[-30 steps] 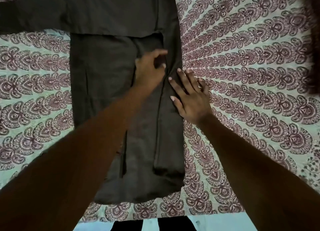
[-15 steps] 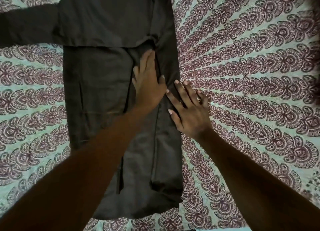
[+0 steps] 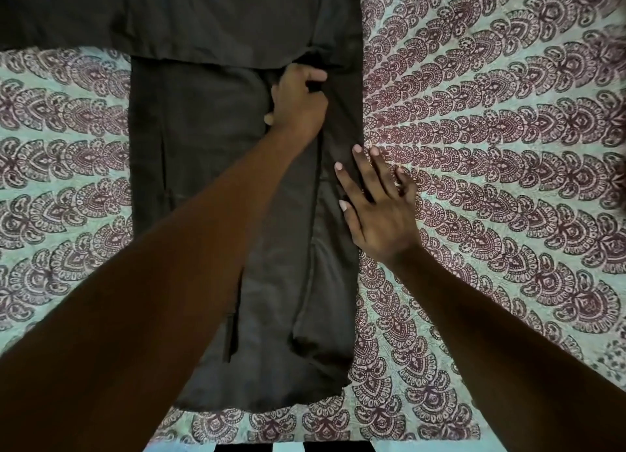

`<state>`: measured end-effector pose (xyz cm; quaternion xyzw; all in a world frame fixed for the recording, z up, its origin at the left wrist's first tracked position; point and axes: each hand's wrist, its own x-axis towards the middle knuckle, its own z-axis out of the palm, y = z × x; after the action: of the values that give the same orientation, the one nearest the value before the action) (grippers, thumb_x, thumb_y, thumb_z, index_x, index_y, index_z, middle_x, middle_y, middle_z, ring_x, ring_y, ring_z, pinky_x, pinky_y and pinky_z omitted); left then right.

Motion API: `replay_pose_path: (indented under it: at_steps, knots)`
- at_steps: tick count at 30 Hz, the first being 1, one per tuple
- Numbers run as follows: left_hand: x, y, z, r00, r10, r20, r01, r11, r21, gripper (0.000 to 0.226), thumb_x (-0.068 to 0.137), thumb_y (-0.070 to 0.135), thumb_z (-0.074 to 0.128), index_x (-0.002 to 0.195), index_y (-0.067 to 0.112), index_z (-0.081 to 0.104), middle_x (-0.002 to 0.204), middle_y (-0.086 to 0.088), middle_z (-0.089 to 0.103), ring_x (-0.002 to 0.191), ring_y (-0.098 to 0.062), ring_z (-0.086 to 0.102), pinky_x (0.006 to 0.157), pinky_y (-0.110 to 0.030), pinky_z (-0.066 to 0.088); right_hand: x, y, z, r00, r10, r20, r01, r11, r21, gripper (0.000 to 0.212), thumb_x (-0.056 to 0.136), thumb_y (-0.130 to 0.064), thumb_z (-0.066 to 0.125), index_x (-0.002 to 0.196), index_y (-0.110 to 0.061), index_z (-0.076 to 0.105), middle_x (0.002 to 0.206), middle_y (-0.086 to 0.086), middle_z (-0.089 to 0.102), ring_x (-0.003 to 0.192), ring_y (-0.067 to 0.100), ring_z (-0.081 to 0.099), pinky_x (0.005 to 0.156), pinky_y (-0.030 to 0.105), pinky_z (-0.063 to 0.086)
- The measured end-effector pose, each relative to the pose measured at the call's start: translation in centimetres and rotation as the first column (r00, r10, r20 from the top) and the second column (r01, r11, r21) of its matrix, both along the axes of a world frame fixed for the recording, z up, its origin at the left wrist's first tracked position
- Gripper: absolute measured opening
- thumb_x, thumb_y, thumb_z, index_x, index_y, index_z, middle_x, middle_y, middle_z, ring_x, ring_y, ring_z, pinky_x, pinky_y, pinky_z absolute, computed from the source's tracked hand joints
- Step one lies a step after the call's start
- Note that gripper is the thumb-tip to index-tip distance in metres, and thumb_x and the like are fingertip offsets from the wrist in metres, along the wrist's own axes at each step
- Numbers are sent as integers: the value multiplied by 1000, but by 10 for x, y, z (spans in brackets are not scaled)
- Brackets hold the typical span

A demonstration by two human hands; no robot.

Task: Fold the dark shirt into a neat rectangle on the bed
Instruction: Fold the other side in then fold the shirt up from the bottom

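Head view: left hand (image 3: 298, 104) pinches a fold of the shirt (image 3: 203, 140). Right hand (image 3: 376, 211) below it, fingers spread flat on shirt's edge and bedsheet (image 3: 508, 180), gripping nothing.

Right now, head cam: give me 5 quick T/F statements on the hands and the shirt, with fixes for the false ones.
1. The left hand is closed on a bunch of the dark shirt. True.
2. The right hand is lifted clear of the bed. False: it lies flat, fingers spread, over the shirt's right edge and the patterned bedspread.
3. The shirt's right side is folded in over the body. True.
4. The shirt is already a compact rectangle. False: the left sleeve lies spread out to the side.
5. The two hands touch each other. False: they are apart, the left farther up the shirt.
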<state>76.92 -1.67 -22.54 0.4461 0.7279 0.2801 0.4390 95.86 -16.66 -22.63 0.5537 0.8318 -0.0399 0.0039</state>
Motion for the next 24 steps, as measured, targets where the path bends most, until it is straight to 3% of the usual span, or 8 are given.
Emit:
replay_pose_path:
  at_steps: [3,5,8,11,14,19,24]
  knots:
    - [3,-14,19,992,-102,-79,104,994,18,36,76,19,57,107,37,62,131,14,57,121,-22,51,106,-47,41,1,1,1,1000,-2,-4,2,1000,-9,55,107,-44,30,160,-29,32,171,4,17,158,24,13,116,52,25]
    - [11,-40,35,947,-177,-269,200,978,63,46,83,14,61,127,28,59,140,9,47,123,-26,44,97,-41,36,1,0,1,1000,-5,5,5,1000,-18,55,107,-45,30,160,-30,31,171,4,16,158,24,12,117,52,25]
    - [13,-103,51,821,-174,-544,317,931,180,43,87,24,59,129,24,56,140,-1,47,117,-28,46,90,-43,37,1,1,3,1000,-6,14,6,999,-36,55,107,-46,29,160,-29,31,171,5,15,158,24,11,116,52,24]
    - [6,-169,30,633,-351,-690,522,852,45,52,94,40,52,142,20,50,154,-2,42,127,-26,47,98,-44,34,1,2,2,1000,-12,22,13,998,-63,56,107,-47,28,161,-30,28,172,4,12,159,24,9,116,53,23]
    - [-5,-202,11,471,-492,-733,650,755,-90,67,100,47,39,157,15,29,168,-3,21,150,-22,28,113,-48,26,1,3,1,1000,9,19,-7,996,-84,56,107,-49,28,161,-32,25,172,5,8,159,26,6,117,55,21]
    - [-4,-201,13,437,-503,-746,672,734,-101,70,99,46,34,159,12,21,170,2,7,156,-19,11,118,-50,19,-4,48,7,995,95,41,-90,991,-97,55,107,-56,25,159,-41,24,172,3,4,158,33,2,114,67,14]
    - [-7,-198,13,419,-530,-737,685,717,-126,71,99,47,33,160,13,19,171,2,4,157,-18,8,121,-50,16,-14,152,16,994,100,40,-92,983,-161,56,106,-58,24,160,-42,19,172,3,8,158,34,2,111,79,4]
